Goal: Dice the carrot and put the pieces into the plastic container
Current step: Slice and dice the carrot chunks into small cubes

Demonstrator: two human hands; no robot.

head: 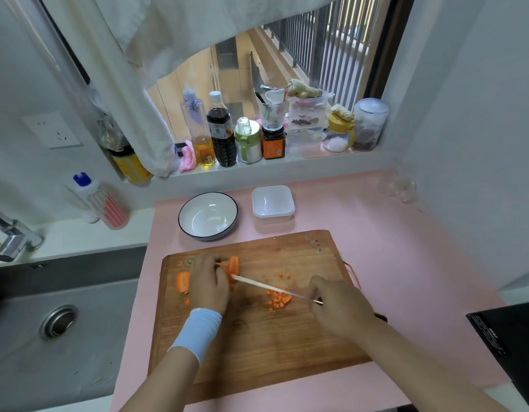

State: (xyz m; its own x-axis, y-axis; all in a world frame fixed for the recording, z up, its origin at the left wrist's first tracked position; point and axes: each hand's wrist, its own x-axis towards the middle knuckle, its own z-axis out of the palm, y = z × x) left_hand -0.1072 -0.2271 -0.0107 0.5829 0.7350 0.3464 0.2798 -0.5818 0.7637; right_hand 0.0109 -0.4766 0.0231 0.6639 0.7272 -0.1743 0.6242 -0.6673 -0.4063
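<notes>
Now cutting on a wooden cutting board (257,346) laid on the pink surface (391,248). Holds the carrot (234,264) down with the left hand (209,281), fingers curled over the orange strips near the board's far left corner. Wears a pale blue wristband (198,328) on that wrist. Grips the knife (266,286) in the right hand (337,304), fingers wrapped round the handle, with the thin blade seen edge-on and running leftward to meet the carrot just beside the left fingertips. Just left of the left hand, and partly hidden by it: a larger carrot chunk (182,281) lying flat on the board. Under and beside the blade, near the board's middle: a small heap of diced pieces (278,300), with a few stray cubes a little farther back. Just beyond the board's far edge, apart from all the carrot: the plastic container (273,205), white and open-topped, with a dark-rimmed white bowl (208,215) beside it on the left. Stands next to a steel sink (49,337) on the left, facing a windowsill (287,165) crowded with bottles and jars (221,129).
</notes>
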